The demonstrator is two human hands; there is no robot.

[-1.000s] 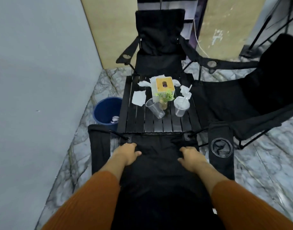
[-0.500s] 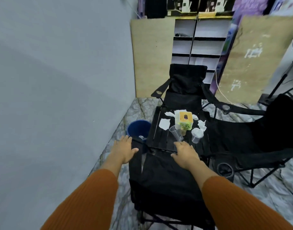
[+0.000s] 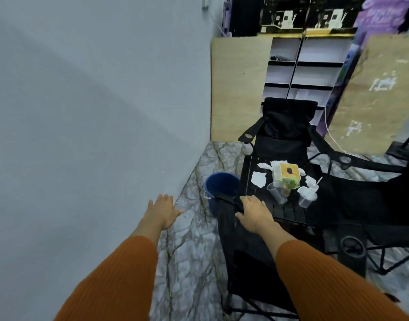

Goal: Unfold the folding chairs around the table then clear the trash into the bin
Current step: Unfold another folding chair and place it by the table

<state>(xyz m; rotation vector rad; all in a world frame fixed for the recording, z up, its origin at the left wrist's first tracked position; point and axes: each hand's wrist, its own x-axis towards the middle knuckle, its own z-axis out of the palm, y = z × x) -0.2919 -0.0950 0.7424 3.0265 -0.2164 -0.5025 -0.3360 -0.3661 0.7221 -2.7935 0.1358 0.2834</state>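
Three black folding chairs stand unfolded around a low black slatted table (image 3: pixel 289 210): the near chair (image 3: pixel 247 258) below me, a far chair (image 3: pixel 288 126) behind the table, and a right chair (image 3: pixel 384 200). On the table lie crumpled white tissues (image 3: pixel 259 179), two clear plastic cups (image 3: pixel 276 193), a yellow-topped tissue box (image 3: pixel 288 173) and a small green plant (image 3: pixel 291 183). A blue bin (image 3: pixel 219 188) sits on the floor left of the table. My left hand (image 3: pixel 162 210) hovers open over the floor beside the wall. My right hand (image 3: pixel 254 212) is open above the near chair's left armrest.
A grey wall (image 3: pixel 94 112) closes off the left side. Plywood boards (image 3: pixel 238 89) and white shelving (image 3: pixel 307 66) stand behind the far chair. The floor is grey marble-patterned tile (image 3: pixel 189 262). The near chair's cup-holder armrest (image 3: pixel 351 247) sticks out at the right.
Both hands have come off the near chair's seat and lifted, the left swinging out towards the wall. The view has risen and turned left, so the table now sits further right.
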